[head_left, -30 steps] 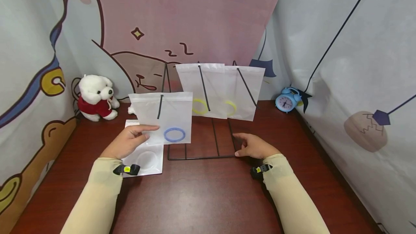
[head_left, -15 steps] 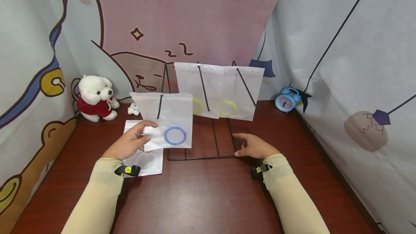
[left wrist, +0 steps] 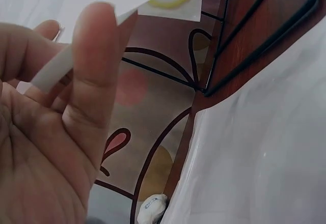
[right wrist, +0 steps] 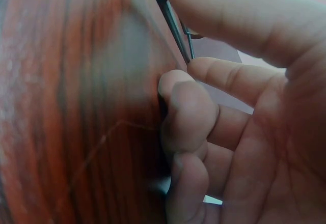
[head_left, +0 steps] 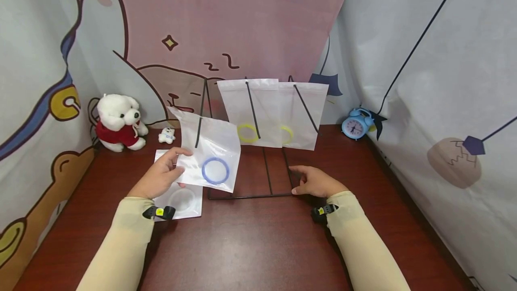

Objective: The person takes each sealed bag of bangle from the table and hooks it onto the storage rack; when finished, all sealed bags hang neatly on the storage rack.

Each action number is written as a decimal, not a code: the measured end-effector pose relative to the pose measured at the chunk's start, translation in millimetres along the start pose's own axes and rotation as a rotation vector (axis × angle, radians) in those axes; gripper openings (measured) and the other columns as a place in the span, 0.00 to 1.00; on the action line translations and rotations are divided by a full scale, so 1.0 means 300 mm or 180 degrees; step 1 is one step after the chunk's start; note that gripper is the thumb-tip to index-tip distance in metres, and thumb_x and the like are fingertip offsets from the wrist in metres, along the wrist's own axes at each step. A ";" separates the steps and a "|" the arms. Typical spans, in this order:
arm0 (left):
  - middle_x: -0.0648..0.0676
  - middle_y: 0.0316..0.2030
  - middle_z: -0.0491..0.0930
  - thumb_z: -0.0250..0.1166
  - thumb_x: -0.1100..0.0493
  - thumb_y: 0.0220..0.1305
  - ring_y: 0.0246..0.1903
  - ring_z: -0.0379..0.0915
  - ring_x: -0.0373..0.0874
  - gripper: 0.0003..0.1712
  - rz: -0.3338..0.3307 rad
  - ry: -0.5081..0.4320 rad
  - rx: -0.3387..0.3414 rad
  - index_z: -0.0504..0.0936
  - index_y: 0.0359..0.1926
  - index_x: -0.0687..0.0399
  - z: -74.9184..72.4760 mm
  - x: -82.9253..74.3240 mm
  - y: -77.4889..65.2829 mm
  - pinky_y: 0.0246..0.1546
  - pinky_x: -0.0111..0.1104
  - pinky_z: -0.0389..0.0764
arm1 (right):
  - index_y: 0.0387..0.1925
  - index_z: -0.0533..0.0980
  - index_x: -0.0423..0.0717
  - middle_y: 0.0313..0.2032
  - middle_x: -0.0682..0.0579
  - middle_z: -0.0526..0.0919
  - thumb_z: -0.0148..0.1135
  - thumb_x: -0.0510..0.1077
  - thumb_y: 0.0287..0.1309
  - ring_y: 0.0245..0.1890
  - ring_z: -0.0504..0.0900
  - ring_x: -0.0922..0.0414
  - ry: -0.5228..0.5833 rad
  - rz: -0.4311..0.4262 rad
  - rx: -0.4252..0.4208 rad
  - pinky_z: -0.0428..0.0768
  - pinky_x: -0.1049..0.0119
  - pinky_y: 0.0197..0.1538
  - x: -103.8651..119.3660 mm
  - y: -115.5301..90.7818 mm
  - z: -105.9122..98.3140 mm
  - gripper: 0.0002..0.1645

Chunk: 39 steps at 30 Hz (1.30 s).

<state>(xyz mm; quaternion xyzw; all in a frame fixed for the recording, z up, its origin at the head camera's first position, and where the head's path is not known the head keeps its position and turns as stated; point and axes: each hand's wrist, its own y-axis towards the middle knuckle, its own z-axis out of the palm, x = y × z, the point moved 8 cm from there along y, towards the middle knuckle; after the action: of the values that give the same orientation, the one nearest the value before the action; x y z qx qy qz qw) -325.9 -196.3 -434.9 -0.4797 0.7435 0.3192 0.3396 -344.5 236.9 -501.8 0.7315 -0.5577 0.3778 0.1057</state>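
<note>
My left hand (head_left: 157, 178) pinches the left edge of a white zip bag (head_left: 221, 136) with a blue ring (head_left: 216, 170) at its lower part. This bag hangs on a front prong (head_left: 199, 133) of a black wire rack (head_left: 250, 197), and its sheet is bent and tilted. In the left wrist view the bag's edge lies between the thumb (left wrist: 94, 66) and the fingers. My right hand (head_left: 319, 183) holds the rack's front right base corner with thumb and index finger; its other fingers are curled in the right wrist view.
Two white bags with yellow rings, a left one (head_left: 258, 102) and a right one (head_left: 304, 116), hang on the rack. Another white bag (head_left: 183, 208) lies under my left hand. A white plush dog (head_left: 119, 118), a tiny plush (head_left: 166, 135) and a blue alarm clock (head_left: 356, 125) stand behind.
The left hand's fingers have gone from pointing across the bag to pinching its left edge. The bag's lower part has swung down and bent. The right hand has not moved.
</note>
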 end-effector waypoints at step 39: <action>0.69 0.36 0.73 0.52 0.77 0.75 0.32 0.81 0.44 0.28 0.0316 -0.1024 -0.0654 0.68 0.72 0.64 -0.022 -0.005 0.014 0.39 0.33 0.90 | 0.78 0.67 0.48 0.24 0.52 0.77 0.79 0.43 0.59 0.26 0.73 0.57 -0.0077 0.0041 -0.0050 0.72 0.65 0.29 0.005 -0.004 -0.004 0.48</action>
<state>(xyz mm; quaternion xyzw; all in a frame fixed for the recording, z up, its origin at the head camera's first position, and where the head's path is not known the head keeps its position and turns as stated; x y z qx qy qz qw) -330.5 -199.3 -429.2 -0.4174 0.6658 0.4822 0.3871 -343.8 236.8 -499.7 0.7316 -0.5665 0.3652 0.1022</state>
